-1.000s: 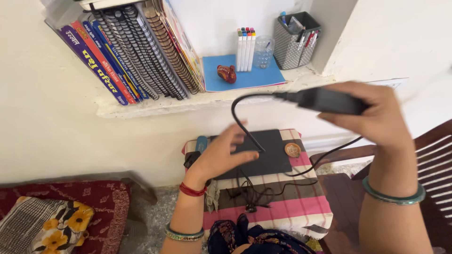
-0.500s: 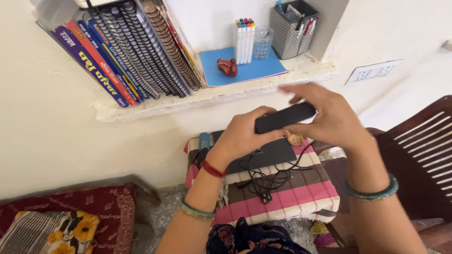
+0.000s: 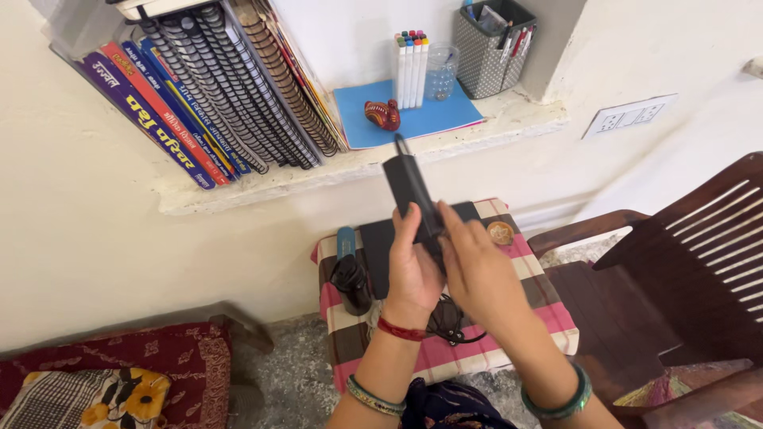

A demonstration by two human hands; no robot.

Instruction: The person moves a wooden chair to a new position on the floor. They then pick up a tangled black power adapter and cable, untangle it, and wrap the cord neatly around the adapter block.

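Gripping a black power adapter (image 3: 411, 191) at the centre of the frame, the left hand (image 3: 413, 270) and right hand (image 3: 475, 270) both close around its lower end, holding it upright above the striped worktop (image 3: 548, 306). A black cable bundle (image 3: 447, 322) hangs just below the hands. Spiral notebooks (image 3: 238, 79) lean on the shelf (image 3: 358, 163) at upper left.

A single head-worn camera looks steeply down and forward from above the person's forearms, close to them. It faces a cream plaster wall: the rough white wall shelf (image 3: 262, 179) runs from 10 to 1 o'clock, the striped pink cloth-covered stool (image 3: 509, 318) sits near centre, and the dark wooden slatted chair (image 3: 699, 246) is at 3 o'clock.
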